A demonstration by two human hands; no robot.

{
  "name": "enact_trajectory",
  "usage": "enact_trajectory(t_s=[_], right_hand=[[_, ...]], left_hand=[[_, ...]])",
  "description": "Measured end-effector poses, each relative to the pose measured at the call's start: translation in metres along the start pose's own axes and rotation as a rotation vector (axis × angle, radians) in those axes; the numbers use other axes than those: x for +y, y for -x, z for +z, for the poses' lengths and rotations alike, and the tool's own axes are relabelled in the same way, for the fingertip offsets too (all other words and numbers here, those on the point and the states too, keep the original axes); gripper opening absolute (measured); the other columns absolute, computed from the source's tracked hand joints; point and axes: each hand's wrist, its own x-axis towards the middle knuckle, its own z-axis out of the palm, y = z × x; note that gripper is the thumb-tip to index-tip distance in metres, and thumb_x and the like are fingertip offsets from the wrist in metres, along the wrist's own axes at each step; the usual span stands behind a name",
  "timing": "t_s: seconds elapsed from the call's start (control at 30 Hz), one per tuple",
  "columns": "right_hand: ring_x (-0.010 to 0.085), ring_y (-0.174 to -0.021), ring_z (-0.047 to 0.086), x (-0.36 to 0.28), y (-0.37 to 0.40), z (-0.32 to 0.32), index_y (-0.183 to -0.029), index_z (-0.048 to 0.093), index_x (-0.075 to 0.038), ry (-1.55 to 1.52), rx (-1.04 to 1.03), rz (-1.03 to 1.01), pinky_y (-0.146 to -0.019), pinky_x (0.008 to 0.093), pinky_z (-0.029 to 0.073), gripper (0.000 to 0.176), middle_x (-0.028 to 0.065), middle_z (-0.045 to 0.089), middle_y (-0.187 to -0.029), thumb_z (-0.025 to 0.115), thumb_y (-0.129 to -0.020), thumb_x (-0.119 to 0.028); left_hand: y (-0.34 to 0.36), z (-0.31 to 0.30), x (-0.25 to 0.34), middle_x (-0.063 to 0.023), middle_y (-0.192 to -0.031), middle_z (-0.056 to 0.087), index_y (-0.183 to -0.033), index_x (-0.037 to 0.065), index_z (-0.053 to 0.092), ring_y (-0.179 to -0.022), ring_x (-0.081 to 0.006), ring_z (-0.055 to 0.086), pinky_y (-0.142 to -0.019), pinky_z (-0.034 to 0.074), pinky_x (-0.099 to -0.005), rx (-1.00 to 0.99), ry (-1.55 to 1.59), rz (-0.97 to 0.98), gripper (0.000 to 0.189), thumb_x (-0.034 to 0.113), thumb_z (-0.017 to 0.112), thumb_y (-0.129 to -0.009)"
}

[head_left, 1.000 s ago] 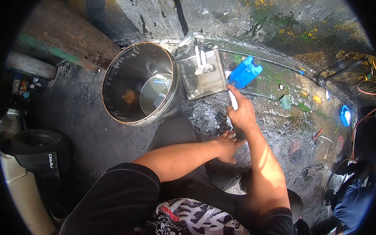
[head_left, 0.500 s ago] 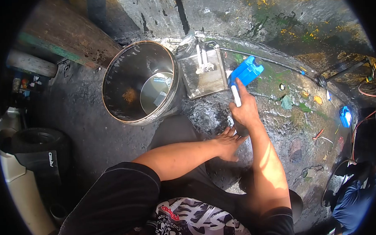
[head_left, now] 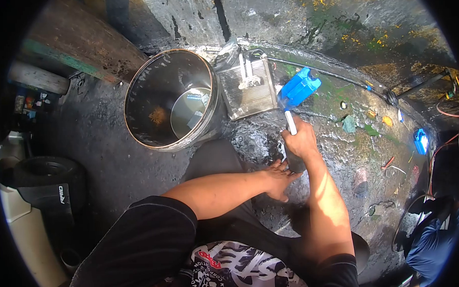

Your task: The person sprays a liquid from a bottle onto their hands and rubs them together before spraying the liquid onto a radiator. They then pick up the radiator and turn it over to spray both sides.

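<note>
My right hand (head_left: pixel 301 138) is closed around a spray bottle with a white spray head (head_left: pixel 290 123) and a dark body (head_left: pixel 295 162). Its head points toward a blue plastic container (head_left: pixel 299 88) lying on the ground. Below it, my left hand (head_left: pixel 280 181) has its fingers stretched out, their tips right at the lower part of the bottle. To the left of the blue container leans a finned metal evaporator core (head_left: pixel 247 100) with pale pipes on its upper face. The palm sides of both hands are hidden.
A large metal drum (head_left: pixel 174 140) with some liquid inside stands left of the core. Farther left are a black tyre-like part (head_left: pixel 48 172) and a rusty beam (head_left: pixel 79 37). Another blue plastic piece (head_left: pixel 421 142) lies at right, near a person's blue sleeve (head_left: pixel 430 253).
My right index finger, stretched out along the spray head before, has curled in. The right hand and bottle have shifted slightly down, and the left hand has dropped a little.
</note>
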Motion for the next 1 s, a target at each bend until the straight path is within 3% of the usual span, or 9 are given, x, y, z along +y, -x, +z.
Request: enact_trajectory(t_s=[0.5, 1.0], right_hand=[[0.0493, -0.110, 0.067, 0.013, 0.007, 0.014, -0.116, 0.069, -0.005, 0.025, -0.044, 0.024, -0.098, 0.0558, 0.053, 0.039, 0.0298, 0.072, -0.110, 0.068, -0.085, -0.029], [0.0463, -0.114, 0.067, 0.023, 0.015, 0.017, -0.117, 0.071, -0.005, 0.006, -0.093, 0.084, -0.099, 0.0522, 0.053, 0.041, 0.0272, 0.073, -0.114, 0.071, -0.084, -0.028]], left_hand=[[-0.003, 0.007, 0.003, -0.0233, -0.171, 0.026, -0.170, 0.009, 0.007, -0.161, -0.0471, 0.007, -0.131, 0.005, -0.0576, -0.077, -0.011, 0.063, 0.110, 0.049, 0.073, -0.091], [-0.012, 0.018, 0.003, -0.0254, -0.168, 0.032, -0.170, 0.009, 0.010, -0.159, -0.0484, 0.016, -0.130, 0.009, -0.0576, -0.133, 0.007, 0.136, 0.112, 0.050, 0.074, -0.089]])
